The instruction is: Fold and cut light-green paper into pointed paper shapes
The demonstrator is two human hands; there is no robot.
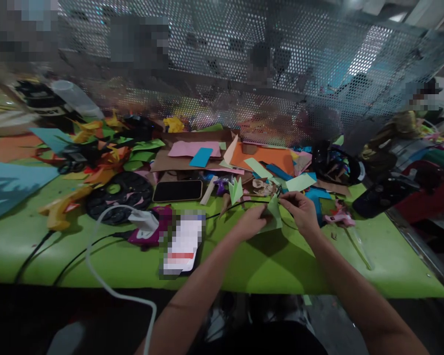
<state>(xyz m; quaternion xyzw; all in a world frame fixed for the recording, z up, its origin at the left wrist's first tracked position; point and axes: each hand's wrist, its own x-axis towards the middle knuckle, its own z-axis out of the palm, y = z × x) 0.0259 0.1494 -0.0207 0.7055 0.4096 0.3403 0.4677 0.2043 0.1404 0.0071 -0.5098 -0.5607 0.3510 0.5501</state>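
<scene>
Between my two hands is a folded piece of light green paper [274,217], held a little above the green table. My left hand [252,222] is closed on its left edge. The fingers of my right hand [299,209] pinch near its upper right corner. Just left of the paper stands a pleated light green paper piece [236,190]. A black cable [240,203] runs behind my left hand. Loose coloured paper, such as a pale green strip [301,182], lies just beyond my hands.
Left of my arms lie a lit phone [183,244], a magenta power strip [159,229] with a white charger, a dark phone [177,191], a black round tray [120,197] and a yellow glue gun [64,207]. A black bowl [336,162] stands right, before a perforated metal screen [222,59].
</scene>
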